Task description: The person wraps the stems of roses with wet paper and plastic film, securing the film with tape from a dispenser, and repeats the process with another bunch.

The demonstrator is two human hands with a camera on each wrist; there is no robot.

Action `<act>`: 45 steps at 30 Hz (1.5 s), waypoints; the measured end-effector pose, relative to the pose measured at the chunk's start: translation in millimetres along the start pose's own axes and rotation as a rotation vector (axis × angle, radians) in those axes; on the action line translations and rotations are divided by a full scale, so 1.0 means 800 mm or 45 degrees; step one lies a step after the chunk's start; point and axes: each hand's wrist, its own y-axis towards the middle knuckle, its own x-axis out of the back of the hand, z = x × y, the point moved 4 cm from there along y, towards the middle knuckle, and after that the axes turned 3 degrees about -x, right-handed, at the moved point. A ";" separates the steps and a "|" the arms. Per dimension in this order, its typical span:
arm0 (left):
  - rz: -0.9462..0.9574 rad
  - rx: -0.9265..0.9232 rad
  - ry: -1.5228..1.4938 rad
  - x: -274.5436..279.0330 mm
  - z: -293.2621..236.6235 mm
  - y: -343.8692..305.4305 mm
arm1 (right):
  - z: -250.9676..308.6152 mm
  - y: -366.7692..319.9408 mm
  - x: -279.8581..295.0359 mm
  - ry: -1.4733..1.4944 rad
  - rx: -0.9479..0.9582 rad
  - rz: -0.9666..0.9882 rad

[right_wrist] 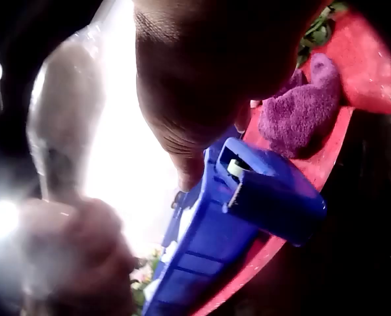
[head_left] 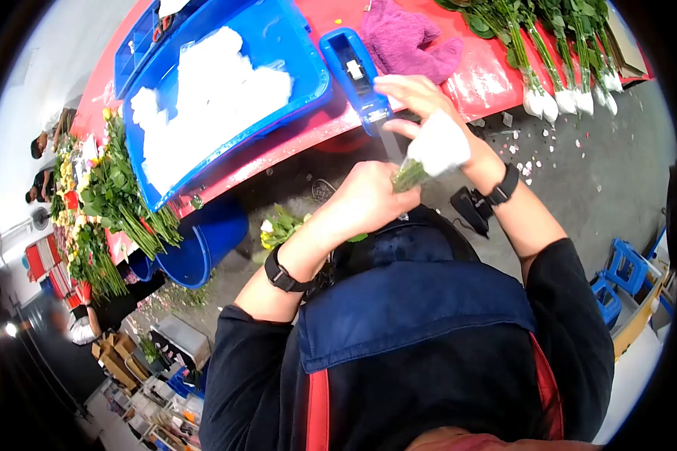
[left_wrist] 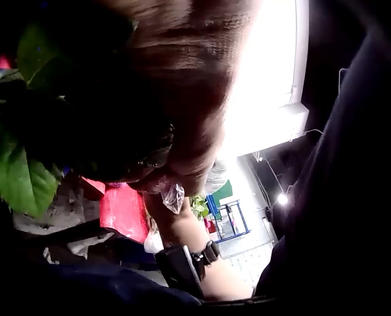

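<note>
My left hand (head_left: pixel 368 197) grips a bunch of green flower stems (head_left: pixel 408 175) just below their wrapped end. A white pad under clear plastic (head_left: pixel 438 146) covers that end and points up to the right. Flower heads and leaves (head_left: pixel 282 225) of the bunch show beneath the left wrist. My right hand (head_left: pixel 427 98) is behind the white end, thumb and fingers spread, beside a blue tape dispenser (head_left: pixel 353 75) at the table edge. A translucent strip (head_left: pixel 390 144) hangs between the dispenser and the stems. In the left wrist view a leaf (left_wrist: pixel 24 178) is close to the camera.
A blue bin (head_left: pixel 308 98) of white material stands on the red table (head_left: pixel 481 90), with a purple cloth (head_left: pixel 406 41) behind the dispenser. Several wrapped bunches (head_left: pixel 534 75) lie at the right, more flowers (head_left: pixel 120 180) at the left. A blue bucket (head_left: pixel 195 252) stands below.
</note>
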 end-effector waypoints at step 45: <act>-0.648 -0.150 1.366 0.087 -0.038 0.044 | 0.075 0.024 0.041 0.944 -0.748 0.191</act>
